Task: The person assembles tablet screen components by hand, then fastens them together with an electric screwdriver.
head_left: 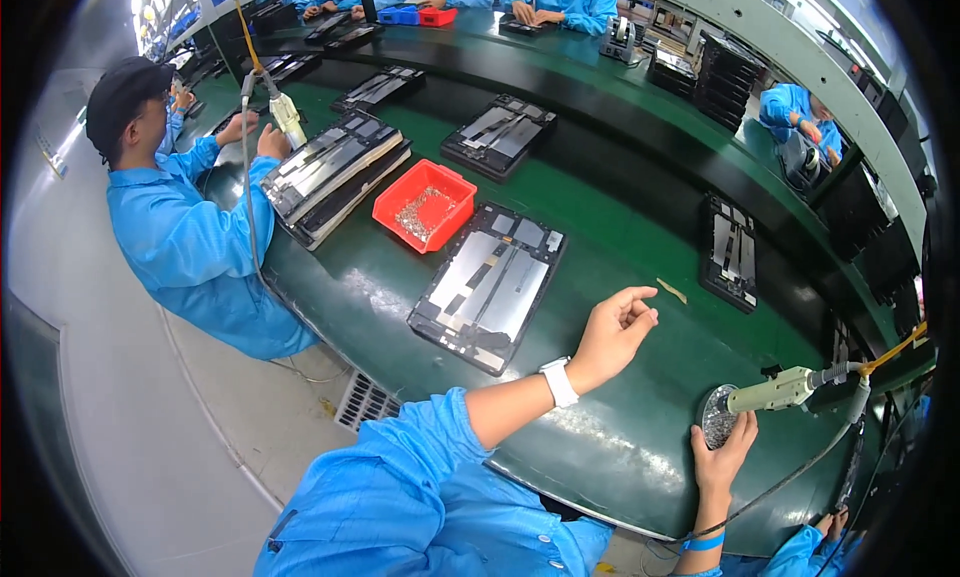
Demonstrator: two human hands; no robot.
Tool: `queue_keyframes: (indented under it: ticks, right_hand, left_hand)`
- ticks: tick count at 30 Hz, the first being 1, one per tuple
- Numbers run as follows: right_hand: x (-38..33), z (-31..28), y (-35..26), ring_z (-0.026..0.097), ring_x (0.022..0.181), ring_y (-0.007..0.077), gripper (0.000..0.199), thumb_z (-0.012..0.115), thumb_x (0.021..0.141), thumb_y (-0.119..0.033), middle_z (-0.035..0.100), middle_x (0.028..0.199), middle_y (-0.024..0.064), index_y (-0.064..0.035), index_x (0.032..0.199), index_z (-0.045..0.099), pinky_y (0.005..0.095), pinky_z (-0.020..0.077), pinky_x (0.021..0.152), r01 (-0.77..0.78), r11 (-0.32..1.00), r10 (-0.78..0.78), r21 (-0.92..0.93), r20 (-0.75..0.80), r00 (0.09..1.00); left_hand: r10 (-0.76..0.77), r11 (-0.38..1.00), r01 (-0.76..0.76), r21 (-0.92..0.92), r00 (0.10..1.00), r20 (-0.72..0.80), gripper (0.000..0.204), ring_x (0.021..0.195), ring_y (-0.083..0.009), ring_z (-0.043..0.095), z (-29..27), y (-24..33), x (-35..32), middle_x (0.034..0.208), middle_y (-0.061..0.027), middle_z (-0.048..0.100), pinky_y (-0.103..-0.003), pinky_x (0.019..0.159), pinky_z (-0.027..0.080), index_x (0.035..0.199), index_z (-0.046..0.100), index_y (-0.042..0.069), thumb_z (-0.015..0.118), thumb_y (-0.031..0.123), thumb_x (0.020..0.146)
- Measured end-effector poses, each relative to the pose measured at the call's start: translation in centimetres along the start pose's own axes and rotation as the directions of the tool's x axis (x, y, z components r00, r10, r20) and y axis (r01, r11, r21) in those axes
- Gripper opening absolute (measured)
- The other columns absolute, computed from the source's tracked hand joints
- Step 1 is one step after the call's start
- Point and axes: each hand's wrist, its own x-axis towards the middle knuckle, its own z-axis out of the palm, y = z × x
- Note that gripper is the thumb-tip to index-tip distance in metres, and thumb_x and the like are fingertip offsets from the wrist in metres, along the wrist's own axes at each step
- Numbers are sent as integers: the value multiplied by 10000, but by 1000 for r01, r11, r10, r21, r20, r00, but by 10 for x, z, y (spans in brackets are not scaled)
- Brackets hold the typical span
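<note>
My left hand point(615, 337), with a white watch on its wrist, hovers over the green bench with its fingers loosely bent and apart, holding nothing. Just past its fingertips is a thin yellowish strip point(672, 291). To its left lies an opened tablet point(488, 285), its silvery inside facing up. At the right, my right hand point(722, 457) has thumb and fingers around the near side of a round dish point(716, 424) full of small metal bits, probably screws. A pale green electric screwdriver point(772, 390) reaches over the dish, its tip out of sight.
A red bin point(425, 205) with small metal parts stands beyond the tablet. Another opened tablet point(730, 250) lies far right, and one point(499, 135) behind the bin. A co-worker point(190, 217) sits left beside stacked tablets point(335, 172). A cable point(800, 467) loops near my right wrist.
</note>
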Motion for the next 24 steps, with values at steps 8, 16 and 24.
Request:
queue_keyframes:
  ticks: [8, 16, 24]
  right_hand:
    - [0, -2, -3, 401, 1282, 457, 878, 836, 667, -240, 402, 1387, 286, 72, 1368, 407, 511, 346, 1083, 19, 1000, -19, 5, -12, 1000]
    - [-15, -23, 5, 425, 1259, 426, 938, 843, 625, -245, 427, 1356, 243, 6, 1415, 406, 487, 356, 1081, -103, 994, 105, 31, -43, 994]
    - [-6, -8, 12, 446, 1234, 417, 940, 862, 624, -354, 450, 1327, 244, 7, 1387, 448, 473, 382, 1063, -83, 993, 86, 78, -31, 996]
  left_hand:
    - [-15, 1000, 15, 17, 1000, -1, 322, 785, -59, 562, -2, 3, -1, 884, -7, 635, -211, 716, 475, 1265, 556, -39, 605, 58, 962]
    - [-41, 998, 40, 44, 999, 19, 292, 761, -59, 573, 8, -8, 0, 877, -7, 648, -213, 687, 481, 1231, 585, -36, 611, 51, 953]
    - [-62, 992, 62, 109, 998, 0, 282, 830, -94, 617, -3, -12, -3, 931, -35, 672, -243, 748, 500, 1215, 617, -10, 630, 64, 944]
